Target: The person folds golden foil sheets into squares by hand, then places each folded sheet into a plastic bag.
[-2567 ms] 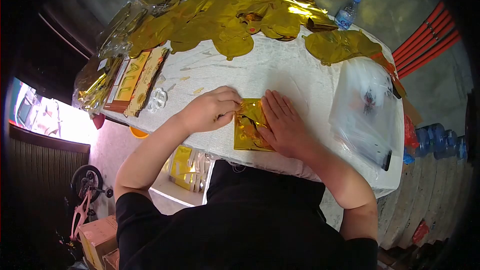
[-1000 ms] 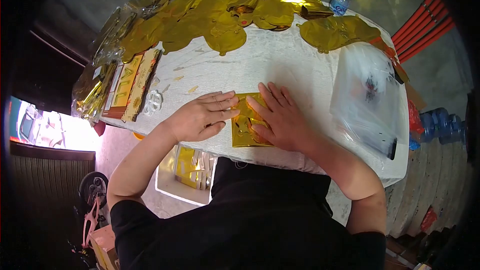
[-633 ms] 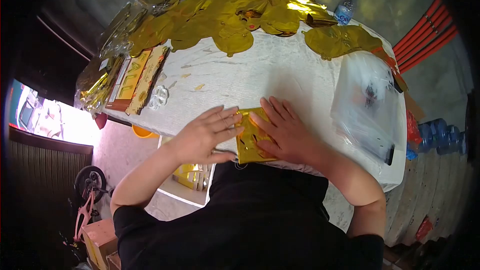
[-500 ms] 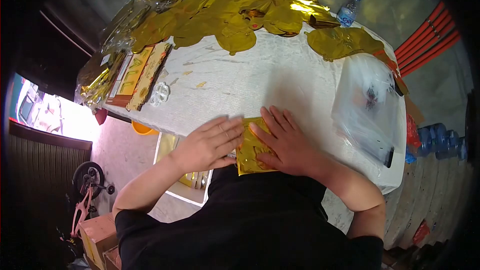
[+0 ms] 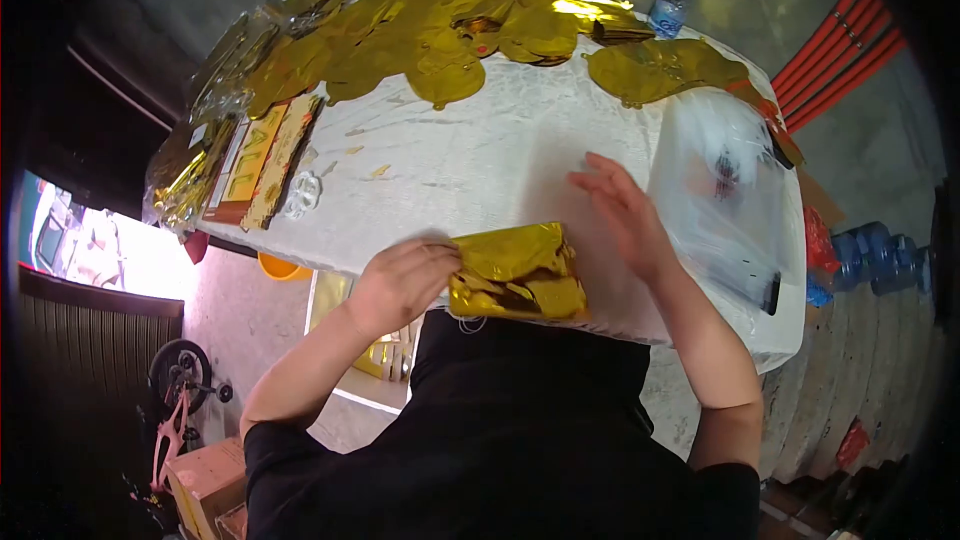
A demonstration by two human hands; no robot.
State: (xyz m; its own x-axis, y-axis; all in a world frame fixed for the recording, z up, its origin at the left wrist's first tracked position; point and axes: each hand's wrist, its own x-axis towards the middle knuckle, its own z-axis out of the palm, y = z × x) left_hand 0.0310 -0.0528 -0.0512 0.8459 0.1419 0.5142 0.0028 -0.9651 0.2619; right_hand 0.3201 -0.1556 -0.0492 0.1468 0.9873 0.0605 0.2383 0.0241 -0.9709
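Observation:
A folded gold foil sheet [image 5: 520, 265], shiny and creased, lies at the table's near edge in front of me. My left hand [image 5: 405, 282] grips its left side, with the fingers bent over that edge and the thumb hidden. To the right and beyond it, my right hand [image 5: 625, 210] is raised off the foil, fingers apart and holding nothing. A thin white string loop [image 5: 470, 323] hangs below the foil's lower left corner.
Flat gold foil pieces [image 5: 380, 45] line the far edge of the white table [image 5: 420, 175]. Printed cards [image 5: 255, 170] and a coil of clear ribbon [image 5: 302, 194] lie left. Clear plastic bags [image 5: 710, 195] are stacked right, a water bottle [image 5: 670, 5] behind. A white box [image 5: 372, 395] stands below.
My right hand has lifted off the foil and moved right and away from me. The foil now lies wider and turned, with my left hand gripping its left edge.

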